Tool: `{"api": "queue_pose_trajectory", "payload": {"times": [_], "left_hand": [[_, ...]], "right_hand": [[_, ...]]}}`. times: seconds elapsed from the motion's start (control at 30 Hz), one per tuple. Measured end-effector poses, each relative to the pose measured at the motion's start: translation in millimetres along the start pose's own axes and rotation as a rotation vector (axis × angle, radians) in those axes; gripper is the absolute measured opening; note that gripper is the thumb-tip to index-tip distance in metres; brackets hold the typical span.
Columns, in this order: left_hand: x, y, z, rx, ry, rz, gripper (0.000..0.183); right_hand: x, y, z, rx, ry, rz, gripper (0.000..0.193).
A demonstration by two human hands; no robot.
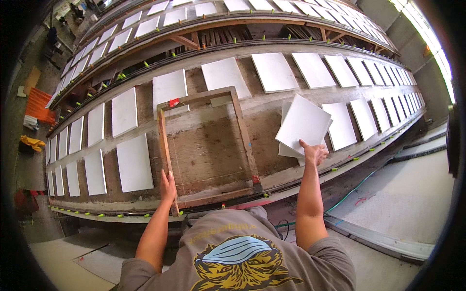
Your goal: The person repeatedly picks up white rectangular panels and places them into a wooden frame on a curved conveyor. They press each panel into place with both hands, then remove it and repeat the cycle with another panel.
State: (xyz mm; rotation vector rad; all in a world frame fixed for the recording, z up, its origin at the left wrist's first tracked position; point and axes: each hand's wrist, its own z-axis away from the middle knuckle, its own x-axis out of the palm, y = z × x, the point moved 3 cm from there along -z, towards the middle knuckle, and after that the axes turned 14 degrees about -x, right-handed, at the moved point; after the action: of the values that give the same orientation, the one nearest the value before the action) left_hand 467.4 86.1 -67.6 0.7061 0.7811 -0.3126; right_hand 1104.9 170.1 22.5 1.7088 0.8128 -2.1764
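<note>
A rectangular wooden frame [242, 131] with red patches at two corners stands out over the brown table surface, in front of me. My left hand [168, 188] is at its left bar, fingers along the wood; the thumb's grip is partly hidden. To the right, my right hand [314, 153] pinches the near corner of a thin white rectangular panel [305, 121], thumb on top. This panel sits turned at an angle over at least one other white panel [290, 151], which it mostly covers. The fingers beneath the panel are hidden.
Rows of similar white panels [135, 162] lie along the long table [208, 133]. Small green pegs [266, 195] line its edges. Behind is another raised table with panels [174, 17]. A green hose [352, 191] runs at right; orange material [40, 106] lies far left.
</note>
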Motion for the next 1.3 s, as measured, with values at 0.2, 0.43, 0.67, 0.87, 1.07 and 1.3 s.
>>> {"api": "queue_pose_trajectory", "payload": {"times": [0.2,0.43,0.67,0.87,1.07,1.3], "left_hand": [[5,-15,-10,0.107,0.086,-0.019,0.078],[3,-5,-3,0.175,0.07,-0.019,0.08],[-4,7,10,0.147,0.006,-0.017,0.076],[-1,3,9,0.219,0.105,-0.017,0.072],[4,-5,3,0.214,0.1,-0.024,0.072],[9,-8,2,0.222,0.082,-0.017,0.072]], "right_hand": [[12,18,-32,-0.201,0.199,-0.273,0.098],[6,-83,33,-0.68,0.033,-1.287,0.076],[92,-147,205,-0.67,-0.435,-1.026,0.088],[131,-154,243,-0.765,-0.422,-0.716,0.089],[153,-163,258,-0.765,-0.41,-0.621,0.09],[158,-163,267,-0.755,-0.427,-0.685,0.089]]}}
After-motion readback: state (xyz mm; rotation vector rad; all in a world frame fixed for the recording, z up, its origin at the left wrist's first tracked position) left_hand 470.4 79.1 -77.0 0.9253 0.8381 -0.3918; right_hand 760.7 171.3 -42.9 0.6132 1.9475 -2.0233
